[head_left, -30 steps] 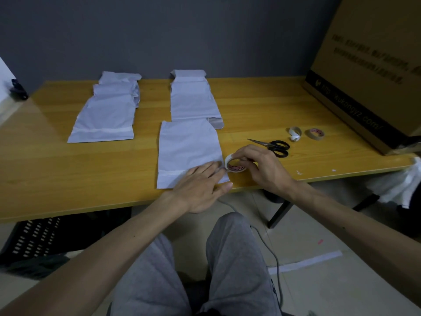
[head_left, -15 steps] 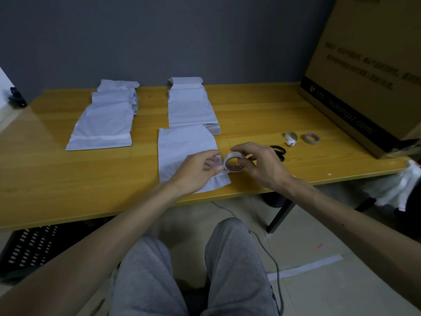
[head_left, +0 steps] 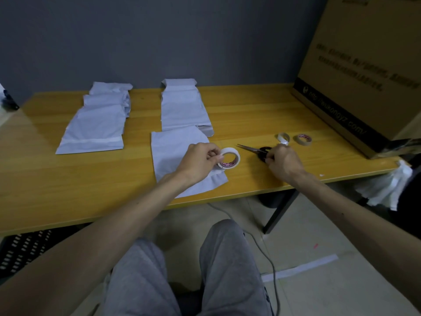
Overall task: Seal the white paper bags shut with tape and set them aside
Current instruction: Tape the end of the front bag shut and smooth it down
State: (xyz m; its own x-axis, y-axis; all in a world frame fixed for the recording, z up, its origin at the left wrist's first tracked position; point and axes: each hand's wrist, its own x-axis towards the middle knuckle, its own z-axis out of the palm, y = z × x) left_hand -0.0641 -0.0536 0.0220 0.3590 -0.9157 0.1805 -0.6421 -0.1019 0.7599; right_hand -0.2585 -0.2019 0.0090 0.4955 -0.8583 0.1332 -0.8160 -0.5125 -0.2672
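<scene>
A white paper bag (head_left: 173, 151) lies flat near the table's front edge. My left hand (head_left: 200, 160) rests over its right side and grips a white tape roll (head_left: 230, 158) with a red-printed core. My right hand (head_left: 282, 158) curls round the black handles of the scissors (head_left: 248, 148), whose blades point left toward the roll. A pile of white bags (head_left: 98, 124) lies at the back left. Another stack of bags (head_left: 182, 108) lies at the back middle.
The wooden table (head_left: 250, 115) bears a small brown tape roll (head_left: 302, 139) and a white tape core (head_left: 283, 138) right of the scissors. A large cardboard box (head_left: 364, 71) leans at the right end. A cable hangs under the table by my knees.
My right hand let go of the tape roll and moved right onto the scissors. My left hand took over the roll and lifted it slightly off the bag.
</scene>
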